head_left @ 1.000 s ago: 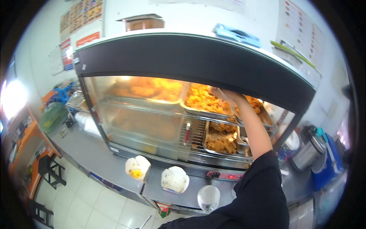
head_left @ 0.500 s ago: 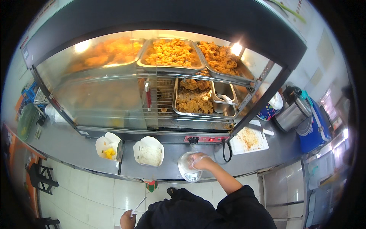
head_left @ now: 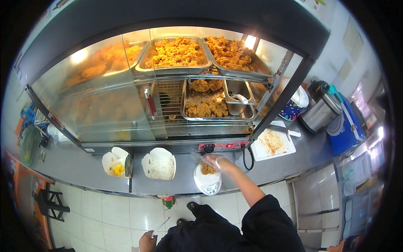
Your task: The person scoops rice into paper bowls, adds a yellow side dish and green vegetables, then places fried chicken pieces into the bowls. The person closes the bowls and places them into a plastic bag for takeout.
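Observation:
My right hand (head_left: pixel 217 162), in a loose clear plastic glove, reaches over the far side of a round white kitchen scale (head_left: pixel 206 179). Its fingers are stretched out and hold nothing that I can see. Brown fried chicken pieces (head_left: pixel 207 169) lie on the scale just below it. Low at the picture's edge, my left hand (head_left: pixel 147 241) is closed around a thin pale utensil (head_left: pixel 161 226), its exact kind unclear. Left of the scale stand an open white takeout box of rice (head_left: pixel 161 169) and another box (head_left: pixel 108 161) with yellow chunks inside.
A heated display case (head_left: pixel 176 145) rises behind the counter, its glass partly slid aside. Trays of fried chicken (head_left: pixel 178 52) fill its shelves. A crumb-covered white cutting board (head_left: pixel 289 147) with a knife (head_left: pixel 294 133) lies at right, near a black cable (head_left: pixel 250 161).
My right hand has shifted slightly away from me and opened, uncovering the fried chicken on the scale. My left hand still grips the utensil. The whole view has shifted a little.

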Tool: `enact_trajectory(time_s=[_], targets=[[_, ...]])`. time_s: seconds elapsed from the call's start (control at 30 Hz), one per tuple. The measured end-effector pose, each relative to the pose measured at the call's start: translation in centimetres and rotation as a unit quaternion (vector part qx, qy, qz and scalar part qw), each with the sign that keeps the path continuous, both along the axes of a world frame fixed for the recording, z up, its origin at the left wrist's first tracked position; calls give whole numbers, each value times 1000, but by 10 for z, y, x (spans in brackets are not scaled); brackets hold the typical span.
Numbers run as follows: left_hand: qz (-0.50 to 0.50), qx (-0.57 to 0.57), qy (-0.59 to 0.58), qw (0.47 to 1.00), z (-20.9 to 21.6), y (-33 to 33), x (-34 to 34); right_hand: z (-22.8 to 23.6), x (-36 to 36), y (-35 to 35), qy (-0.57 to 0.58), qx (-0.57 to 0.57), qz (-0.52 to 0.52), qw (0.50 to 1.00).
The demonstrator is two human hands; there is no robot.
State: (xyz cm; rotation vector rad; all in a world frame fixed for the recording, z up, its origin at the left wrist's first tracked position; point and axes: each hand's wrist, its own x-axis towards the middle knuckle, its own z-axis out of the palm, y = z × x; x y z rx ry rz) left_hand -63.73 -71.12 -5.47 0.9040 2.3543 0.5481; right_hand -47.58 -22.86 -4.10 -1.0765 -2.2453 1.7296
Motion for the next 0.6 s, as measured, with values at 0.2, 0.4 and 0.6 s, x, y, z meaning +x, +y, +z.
enact_trajectory(time_s=[0.2,0.4,0.6], targets=[[-12,-2,17,1000,3,-4,1,16,13,-7,68,-16,-27,997],[-1,12,-6,1000,4,-7,2,45,12,-30,7,329,58,942],[11,2,-5,1000,11,0,4,51,24,-43,32,332,36,942]])
